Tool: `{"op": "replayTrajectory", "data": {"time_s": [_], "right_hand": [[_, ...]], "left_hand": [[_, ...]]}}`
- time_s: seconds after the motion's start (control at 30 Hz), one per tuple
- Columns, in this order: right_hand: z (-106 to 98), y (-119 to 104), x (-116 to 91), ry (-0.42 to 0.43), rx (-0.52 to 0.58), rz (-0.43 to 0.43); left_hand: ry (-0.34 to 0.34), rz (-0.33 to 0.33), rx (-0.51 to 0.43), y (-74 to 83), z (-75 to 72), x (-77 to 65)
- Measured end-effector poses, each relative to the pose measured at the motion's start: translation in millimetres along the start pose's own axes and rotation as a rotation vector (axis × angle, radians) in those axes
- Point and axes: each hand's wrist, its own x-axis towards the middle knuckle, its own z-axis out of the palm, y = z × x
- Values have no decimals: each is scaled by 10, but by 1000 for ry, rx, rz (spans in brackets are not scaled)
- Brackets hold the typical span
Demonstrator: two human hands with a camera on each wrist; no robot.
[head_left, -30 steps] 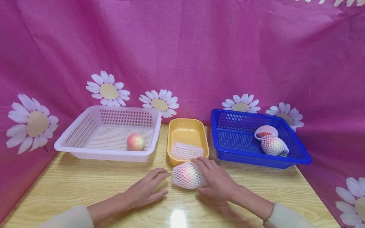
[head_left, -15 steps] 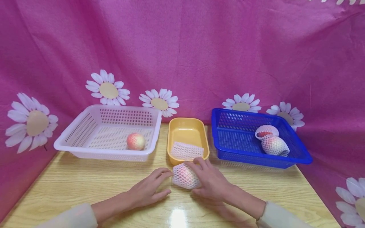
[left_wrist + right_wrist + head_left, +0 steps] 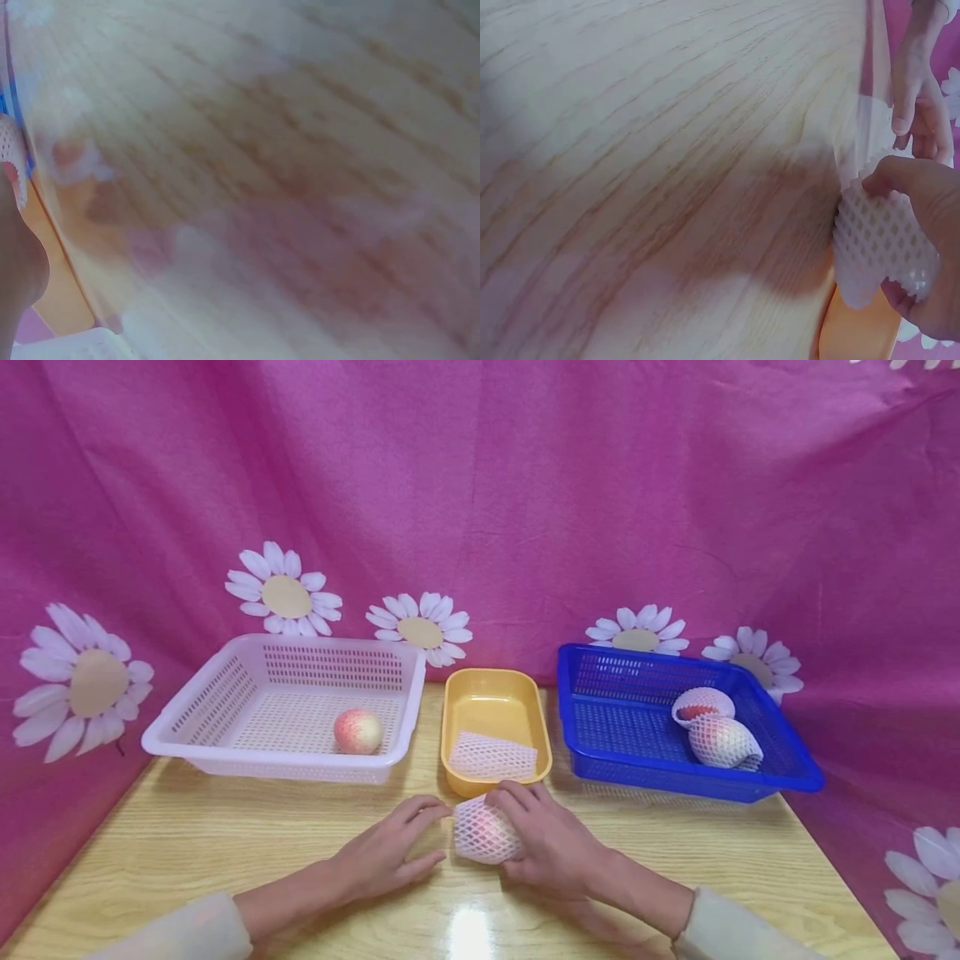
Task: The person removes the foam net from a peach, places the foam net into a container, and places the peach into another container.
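Head view first: peach (image 3: 491, 837) in a white foam net (image 3: 466, 841), right in front of the yellow tray (image 3: 491, 710) and between the two hands; on the table (image 3: 225, 843) or barely above, hard to say. Right hand (image 3: 558, 843) the nearer, curled round the right end and gripping. Left hand (image 3: 390, 852) opposite, unclenched and holding nothing, fingertips just beside the net's left end; contact or a sliver of gap, impossible to tell. Long axis roughly crosswise, hand to hand, left end towards the left hand. And the look: reddish blush and cream glowing through pale diamond mesh, right side hidden under fingers.

Over to the left wrist: mostly blurred tabletop, with only a slice of hand, a scrap of mesh with red beneath, and an orange strip of tray at the left edge. No reading the left fingers here.

Now the right wrist: foam net clasped from both sides, diamond holes clear, fruit mostly hidden. Loose left fingers just beyond, tray below.
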Motion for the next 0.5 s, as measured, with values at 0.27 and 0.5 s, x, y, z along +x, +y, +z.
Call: {"op": "replayTrajectory", "data": {"time_s": [0.27, 0.5], "right_hand": [[-24, 25, -26, 39, 22, 16], [-134, 57, -14, 84, -9, 20]], "left_hand": [[29, 35, -13, -7, -52, 71], [55, 63, 28, -7, -100, 134]]}}
